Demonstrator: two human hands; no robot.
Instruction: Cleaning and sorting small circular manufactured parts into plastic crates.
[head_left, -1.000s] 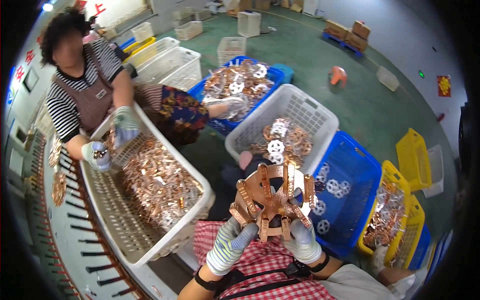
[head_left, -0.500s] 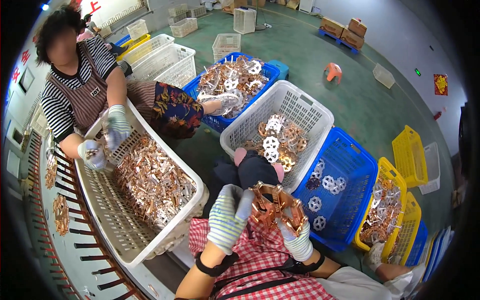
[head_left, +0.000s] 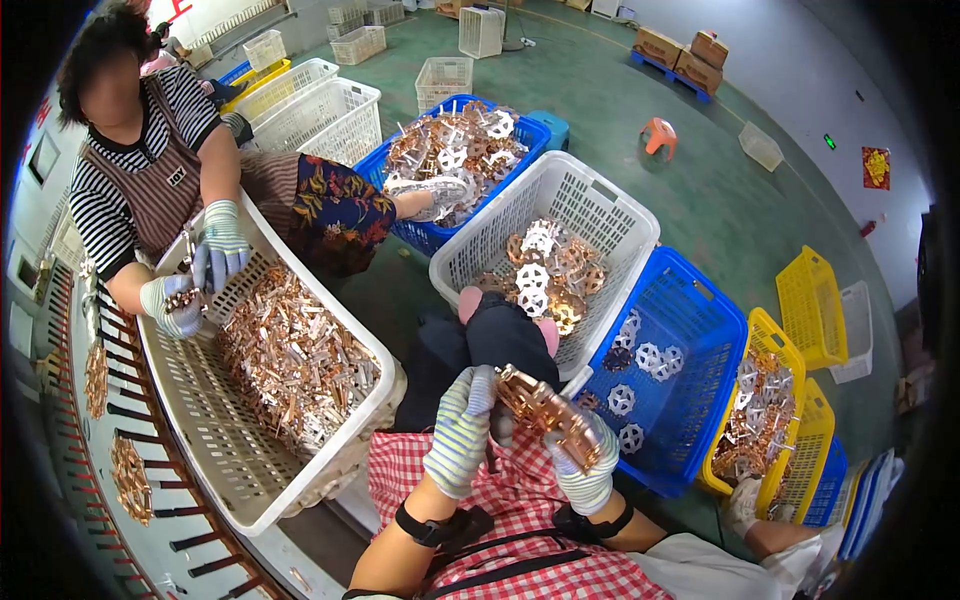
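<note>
Copper part [head_left: 545, 412] over lap, left hand [head_left: 462, 432] fingers closed on its near end, right hand [head_left: 585, 470] clamped beneath. Likely stiff, weighty, sharp-edged; grip by hub, not tabs

Long crate [head_left: 300, 420] of loose parts sitting left of hands; mesh basket [head_left: 600, 215] lying ahead; rectangular bin [head_left: 700, 330] standing right, on floor [head_left: 700, 190].

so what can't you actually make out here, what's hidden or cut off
Head view, the only one:
- Copper part: its shape is hidden by the left hand and right hand holding it.
- Co-worker's gloved hands: what they hold is too small to tell.
- Yellow crates: contents blurred by the fisheye rim.
</note>
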